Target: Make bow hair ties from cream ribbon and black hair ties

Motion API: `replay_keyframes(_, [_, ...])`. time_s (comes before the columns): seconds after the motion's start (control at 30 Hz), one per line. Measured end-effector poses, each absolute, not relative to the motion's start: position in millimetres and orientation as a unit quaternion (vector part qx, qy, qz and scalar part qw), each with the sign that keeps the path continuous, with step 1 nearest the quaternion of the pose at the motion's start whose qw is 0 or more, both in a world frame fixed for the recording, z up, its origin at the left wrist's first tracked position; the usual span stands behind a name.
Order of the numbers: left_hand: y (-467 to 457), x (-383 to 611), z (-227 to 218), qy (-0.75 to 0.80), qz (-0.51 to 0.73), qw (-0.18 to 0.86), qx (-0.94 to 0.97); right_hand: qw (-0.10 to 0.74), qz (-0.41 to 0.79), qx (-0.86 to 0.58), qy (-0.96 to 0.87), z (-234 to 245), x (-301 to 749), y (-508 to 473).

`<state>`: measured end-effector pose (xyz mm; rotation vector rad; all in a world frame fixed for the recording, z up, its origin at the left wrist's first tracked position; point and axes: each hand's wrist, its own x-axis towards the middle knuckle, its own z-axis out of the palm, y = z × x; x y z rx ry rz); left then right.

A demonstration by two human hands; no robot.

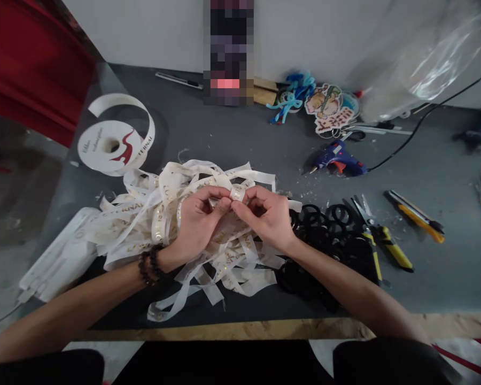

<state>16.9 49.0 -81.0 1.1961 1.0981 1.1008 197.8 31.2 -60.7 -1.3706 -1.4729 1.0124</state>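
Observation:
Both hands meet over a loose pile of cream ribbons (120, 227) printed with gold letters. Between my fingertips is a short looped piece of white ribbon (237, 192). My left hand (202, 219) pinches it from the left, thumb against fingers. From the other side my right hand (266, 216) pinches the same ribbon, its thumb close to the left thumb. The fingers partly cover the ribbon, so its lower part is hidden. Just right of the pile, under my right forearm, lies a heap of black hair ties (312, 224).
A ribbon spool (98, 144) stands at the back left, above a white power strip-like box (60, 254). On the right lie a blue glue gun (339, 158) with a black cable, yellow-handled pliers (395, 248), scissors (366, 214) and a yellow utility knife (419, 216).

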Motion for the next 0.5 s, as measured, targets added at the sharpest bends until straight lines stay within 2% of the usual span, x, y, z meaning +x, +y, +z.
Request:
replay_keyframes(0.23, [51.1, 20.8, -73.3, 0.441, 0.487, 0.544, 0.522, 0.477, 0.380, -0.538, -0.581, -64.3, 200.2, 32.0])
replay_keyframes(0.5, [52.5, 22.0, -73.9, 0.442, 0.494, 0.560, 0.498, 0.439, 0.287, -0.556, -0.645, -64.3, 199.3, 33.3])
